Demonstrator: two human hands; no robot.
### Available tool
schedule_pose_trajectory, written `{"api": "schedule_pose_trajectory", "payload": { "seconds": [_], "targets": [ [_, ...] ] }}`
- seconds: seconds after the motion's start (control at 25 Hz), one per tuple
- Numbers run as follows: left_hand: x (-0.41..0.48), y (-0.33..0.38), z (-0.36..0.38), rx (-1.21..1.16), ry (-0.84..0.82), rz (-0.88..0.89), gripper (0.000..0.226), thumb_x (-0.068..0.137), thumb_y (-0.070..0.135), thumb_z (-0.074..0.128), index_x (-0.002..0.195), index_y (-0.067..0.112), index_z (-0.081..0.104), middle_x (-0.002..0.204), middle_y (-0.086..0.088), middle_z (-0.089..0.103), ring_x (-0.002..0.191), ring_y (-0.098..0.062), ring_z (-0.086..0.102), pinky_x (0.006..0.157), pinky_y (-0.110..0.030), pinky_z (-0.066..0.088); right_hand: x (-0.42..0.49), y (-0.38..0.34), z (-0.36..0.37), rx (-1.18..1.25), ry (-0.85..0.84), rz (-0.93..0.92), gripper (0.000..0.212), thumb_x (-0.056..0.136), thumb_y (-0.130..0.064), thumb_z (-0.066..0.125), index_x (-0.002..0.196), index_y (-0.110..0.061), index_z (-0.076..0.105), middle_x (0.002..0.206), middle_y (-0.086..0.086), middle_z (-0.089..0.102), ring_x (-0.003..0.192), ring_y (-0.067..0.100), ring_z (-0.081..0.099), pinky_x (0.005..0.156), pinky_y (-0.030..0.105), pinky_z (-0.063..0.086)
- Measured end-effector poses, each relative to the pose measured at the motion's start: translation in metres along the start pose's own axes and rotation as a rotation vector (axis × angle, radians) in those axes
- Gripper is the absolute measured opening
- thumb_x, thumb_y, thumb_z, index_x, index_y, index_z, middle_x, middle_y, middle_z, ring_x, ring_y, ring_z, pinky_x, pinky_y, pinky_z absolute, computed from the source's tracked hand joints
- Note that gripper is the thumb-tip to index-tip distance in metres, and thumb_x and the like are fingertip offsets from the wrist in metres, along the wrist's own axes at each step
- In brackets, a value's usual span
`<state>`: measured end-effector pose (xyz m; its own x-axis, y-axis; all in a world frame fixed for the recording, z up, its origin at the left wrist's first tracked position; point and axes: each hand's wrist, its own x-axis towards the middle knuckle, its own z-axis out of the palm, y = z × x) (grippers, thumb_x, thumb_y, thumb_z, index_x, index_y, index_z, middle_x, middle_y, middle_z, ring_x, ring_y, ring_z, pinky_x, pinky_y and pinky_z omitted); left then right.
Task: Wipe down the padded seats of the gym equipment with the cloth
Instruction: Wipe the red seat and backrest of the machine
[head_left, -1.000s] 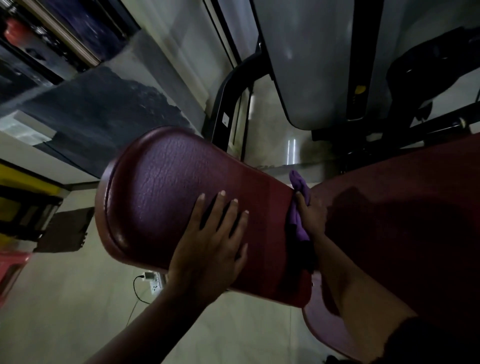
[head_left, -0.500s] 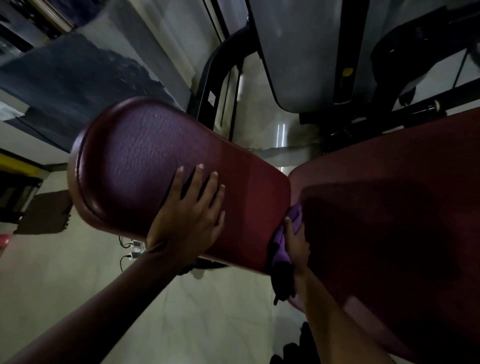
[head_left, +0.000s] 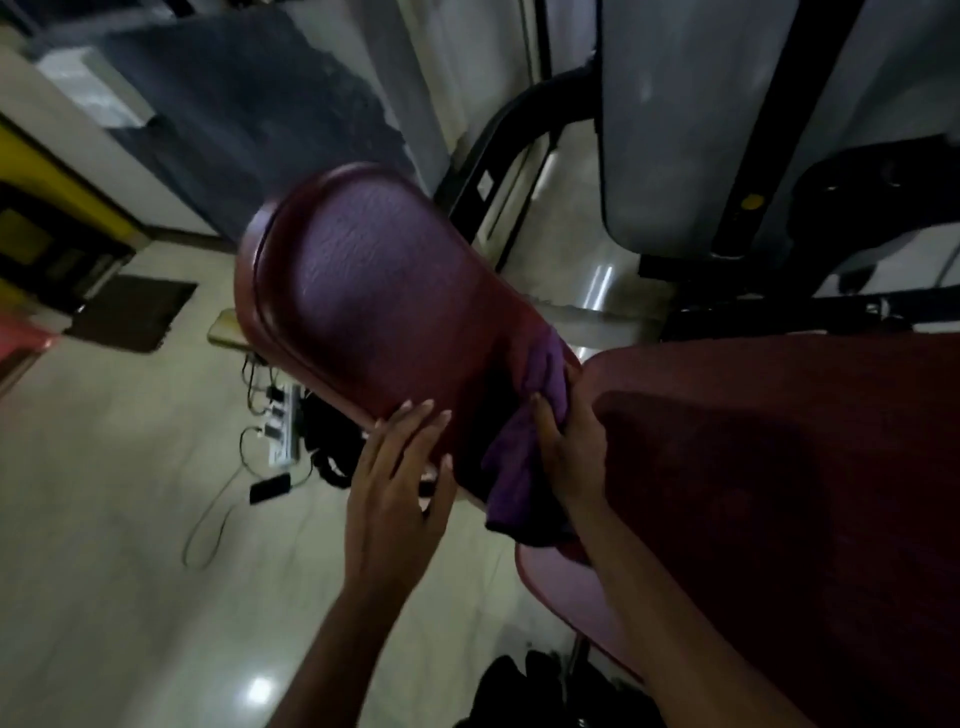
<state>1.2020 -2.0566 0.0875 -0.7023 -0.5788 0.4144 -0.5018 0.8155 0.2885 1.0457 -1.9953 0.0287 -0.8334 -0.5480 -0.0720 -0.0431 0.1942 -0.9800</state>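
Note:
A maroon padded seat (head_left: 374, 301) stretches from upper left toward the centre. A second, larger maroon pad (head_left: 779, 467) fills the right side. My right hand (head_left: 571, 447) holds a purple cloth (head_left: 519, 467) in the gap between the two pads, pressed against the near end of the first seat. The cloth hangs down below the seat's edge. My left hand (head_left: 400, 488) rests with fingers spread on the lower near edge of that seat, holding nothing.
A black machine frame (head_left: 498, 171) and a grey shroud (head_left: 675, 130) stand behind the seats. On the pale tiled floor lie a power strip with cables (head_left: 280, 421) and a dark mat (head_left: 132, 312). Dark footwear (head_left: 519, 686) shows at the bottom.
My left hand slid from the flat top of the seat down to its near lower edge. My right hand with the cloth stayed in the gap between pads; the view shifted.

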Motion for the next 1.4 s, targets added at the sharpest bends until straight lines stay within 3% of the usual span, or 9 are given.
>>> {"api": "schedule_pose_trajectory", "payload": {
  "seconds": [0.12,0.24,0.32,0.64,0.84,1.0,1.16,1.28,1.4],
  "targets": [
    [-0.023,0.025,0.01,-0.164,0.155,-0.476,0.058,0.09,0.042,0.04,0.142,0.016,0.037,0.144,-0.001,0.041,0.132,-0.009,0.036,0.106,-0.021,0.033,0.007,-0.035,0.029,0.1,0.032,-0.236,0.051,0.092,-0.03,0.051,0.138,-0.011,0.039,0.133,-0.009,0.046,0.121,0.001,0.042,0.101,0.007,0.029],
    [-0.02,0.024,0.034,-0.439,0.295,-0.789,0.072,0.085,0.054,0.039,0.148,0.026,0.019,0.152,0.001,0.031,0.137,-0.011,0.034,0.112,-0.036,0.033,-0.002,-0.034,0.072,-0.141,-0.046,-0.278,0.063,0.087,-0.047,0.04,0.143,-0.019,0.033,0.15,0.007,0.034,0.139,0.021,0.028,0.11,0.045,0.025],
    [-0.01,0.016,0.054,-0.599,0.372,-0.863,0.079,0.083,0.053,0.044,0.15,0.025,0.012,0.153,0.002,0.029,0.136,-0.009,0.035,0.112,-0.041,0.035,-0.002,-0.015,0.087,-0.189,0.028,-0.303,0.062,0.086,-0.047,0.039,0.142,-0.021,0.035,0.15,0.009,0.033,0.139,0.025,0.028,0.108,0.053,0.026],
    [-0.014,0.009,0.119,-0.561,0.483,-0.821,0.085,0.076,0.063,0.053,0.137,0.061,-0.007,0.157,0.007,0.019,0.137,-0.016,0.038,0.106,-0.048,0.043,0.025,0.083,0.073,-0.083,0.208,-0.312,0.058,0.085,-0.033,0.044,0.139,-0.013,0.035,0.142,0.016,0.043,0.132,0.029,0.038,0.109,0.039,0.029],
    [-0.017,0.006,0.131,-0.513,0.554,-0.799,0.083,0.077,0.06,0.052,0.14,0.058,-0.003,0.155,0.01,0.021,0.136,-0.018,0.04,0.105,-0.05,0.043,0.045,0.137,0.061,-0.095,0.181,-0.233,0.06,0.085,-0.033,0.044,0.133,0.001,0.044,0.138,0.023,0.045,0.129,0.029,0.038,0.109,0.027,0.022],
    [-0.018,0.004,0.134,-0.494,0.554,-0.818,0.083,0.075,0.07,0.05,0.138,0.061,-0.003,0.155,0.006,0.027,0.133,-0.021,0.042,0.104,-0.052,0.042,0.058,0.15,0.046,-0.062,0.19,-0.016,0.071,0.08,-0.041,0.037,0.128,0.009,0.046,0.128,0.036,0.048,0.117,0.048,0.047,0.1,0.038,0.028],
    [-0.016,0.009,0.127,-0.525,0.525,-0.828,0.083,0.073,0.072,0.049,0.135,0.063,-0.005,0.156,0.003,0.024,0.134,-0.017,0.042,0.105,-0.049,0.043,0.046,0.077,0.031,-0.001,0.105,-0.308,0.058,0.083,-0.035,0.042,0.134,-0.007,0.044,0.135,0.024,0.046,0.124,0.036,0.042,0.108,0.041,0.032],
    [-0.013,0.015,0.125,-0.572,0.52,-0.835,0.082,0.075,0.058,0.048,0.137,0.055,-0.006,0.155,0.006,0.026,0.12,0.006,0.047,0.094,-0.023,0.048,0.046,0.003,0.056,-0.129,-0.099,-0.707,0.056,0.086,-0.04,0.042,0.14,-0.027,0.03,0.149,0.009,0.032,0.138,0.019,0.02,0.114,0.029,0.015],
    [-0.016,0.014,0.128,-0.622,0.554,-0.832,0.084,0.077,0.056,0.05,0.142,0.053,-0.002,0.155,0.007,0.027,0.13,-0.005,0.045,0.101,-0.024,0.046,0.081,0.009,0.069,-0.167,-0.05,-0.676,0.058,0.085,-0.042,0.039,0.14,-0.027,0.03,0.15,0.012,0.032,0.139,0.022,0.022,0.113,0.043,0.019]
  ]
}}
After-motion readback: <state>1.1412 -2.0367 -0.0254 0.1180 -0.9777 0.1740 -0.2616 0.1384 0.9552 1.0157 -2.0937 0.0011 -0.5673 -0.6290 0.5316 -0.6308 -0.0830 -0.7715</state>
